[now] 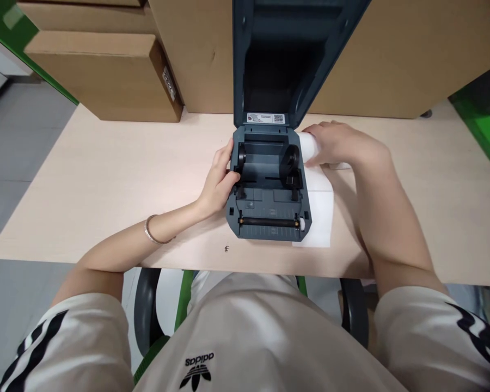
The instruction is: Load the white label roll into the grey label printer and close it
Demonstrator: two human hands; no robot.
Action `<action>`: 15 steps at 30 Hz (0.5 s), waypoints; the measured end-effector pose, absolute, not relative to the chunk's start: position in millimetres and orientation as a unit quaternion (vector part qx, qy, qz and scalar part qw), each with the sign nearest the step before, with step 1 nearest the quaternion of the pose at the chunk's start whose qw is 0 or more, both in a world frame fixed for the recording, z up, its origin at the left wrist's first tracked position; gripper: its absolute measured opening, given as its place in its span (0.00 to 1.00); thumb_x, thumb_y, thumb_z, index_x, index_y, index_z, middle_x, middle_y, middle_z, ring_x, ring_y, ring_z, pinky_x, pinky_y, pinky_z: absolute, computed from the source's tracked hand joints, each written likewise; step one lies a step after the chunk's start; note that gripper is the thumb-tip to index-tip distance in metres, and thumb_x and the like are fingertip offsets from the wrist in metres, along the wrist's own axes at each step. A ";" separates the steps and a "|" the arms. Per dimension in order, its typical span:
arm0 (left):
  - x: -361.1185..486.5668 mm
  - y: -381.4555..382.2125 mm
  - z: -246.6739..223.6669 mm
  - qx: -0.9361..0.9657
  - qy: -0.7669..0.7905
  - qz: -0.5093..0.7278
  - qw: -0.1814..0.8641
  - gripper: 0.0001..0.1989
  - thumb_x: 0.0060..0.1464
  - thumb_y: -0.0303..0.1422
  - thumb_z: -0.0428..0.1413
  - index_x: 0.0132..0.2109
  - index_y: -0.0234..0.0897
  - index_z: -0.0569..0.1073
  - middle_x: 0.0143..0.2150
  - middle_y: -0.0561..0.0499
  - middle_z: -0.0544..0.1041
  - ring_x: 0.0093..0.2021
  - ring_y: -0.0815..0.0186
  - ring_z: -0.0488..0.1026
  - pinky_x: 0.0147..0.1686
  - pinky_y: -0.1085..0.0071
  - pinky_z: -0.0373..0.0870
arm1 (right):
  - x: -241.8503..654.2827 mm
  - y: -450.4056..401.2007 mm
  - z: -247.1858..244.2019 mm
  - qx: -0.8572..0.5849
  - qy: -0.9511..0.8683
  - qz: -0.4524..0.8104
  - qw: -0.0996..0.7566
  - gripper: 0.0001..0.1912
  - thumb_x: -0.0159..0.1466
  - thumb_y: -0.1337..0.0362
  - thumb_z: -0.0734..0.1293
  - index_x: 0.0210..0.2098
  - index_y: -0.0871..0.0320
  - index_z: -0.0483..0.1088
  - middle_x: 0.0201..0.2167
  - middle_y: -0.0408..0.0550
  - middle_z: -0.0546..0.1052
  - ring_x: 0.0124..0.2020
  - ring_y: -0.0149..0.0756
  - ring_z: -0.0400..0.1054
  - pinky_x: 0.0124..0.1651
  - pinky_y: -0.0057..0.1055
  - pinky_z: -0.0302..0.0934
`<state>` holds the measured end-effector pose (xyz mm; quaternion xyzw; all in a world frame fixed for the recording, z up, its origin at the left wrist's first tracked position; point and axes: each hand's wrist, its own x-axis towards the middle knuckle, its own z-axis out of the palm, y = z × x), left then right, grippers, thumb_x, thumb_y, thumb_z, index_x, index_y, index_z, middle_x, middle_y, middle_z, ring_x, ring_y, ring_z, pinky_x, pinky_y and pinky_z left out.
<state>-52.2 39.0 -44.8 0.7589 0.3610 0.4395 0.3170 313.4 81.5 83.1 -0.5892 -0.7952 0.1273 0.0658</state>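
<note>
A dark grey-blue label printer [265, 195] sits on the table in front of me with its lid [240, 65] raised. Its roll bay, black roll holders and front roller are exposed, and no roll is inside. My left hand [219, 179] grips the printer's left side, thumb over the rim. At the printer's right side, my right hand [335, 142] is closed around a white paper roll [307, 147], partly hidden by the fingers. A loose strip of white paper [320, 215] runs from the roll toward me, flat on the table beside the printer.
Behind the printer, a large cardboard box [204, 65] borders the pale wooden table [118, 169]. A smaller carton [102, 79] stands at the back left. One tiny dark scrap [227, 249] lies near the front edge. Chair armrests [146, 305] are below the table edge.
</note>
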 end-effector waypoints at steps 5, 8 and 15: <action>-52.0 36.6 -45.0 0.759 0.362 0.440 0.316 0.46 0.71 0.57 0.59 0.88 0.52 0.59 0.86 0.43 0.69 0.83 0.42 0.64 0.82 0.44 0.66 | 309.0 81.9 96.6 -0.588 -0.797 0.137 -0.008 0.28 0.54 0.66 0.86 0.54 0.58 0.84 0.53 0.57 0.85 0.45 0.48 0.78 0.52 0.46 0.73; -51.0 37.0 -45.1 0.757 0.357 0.447 0.316 0.47 0.70 0.59 0.60 0.88 0.52 0.60 0.85 0.43 0.71 0.83 0.42 0.66 0.82 0.43 0.67 | 328.9 70.4 127.9 -0.575 -0.809 0.124 0.005 0.25 0.58 0.63 0.87 0.54 0.53 0.86 0.50 0.55 0.86 0.51 0.55 0.79 0.57 0.50 0.75; -50.4 38.1 -44.3 0.757 0.344 0.448 0.329 0.47 0.70 0.61 0.59 0.88 0.56 0.59 0.86 0.45 0.69 0.85 0.42 0.64 0.86 0.42 0.63 | 376.7 24.6 178.7 -0.534 -0.833 0.116 0.087 0.44 0.53 0.17 0.79 0.60 0.30 0.82 0.51 0.54 0.84 0.58 0.64 0.81 0.63 0.62 0.77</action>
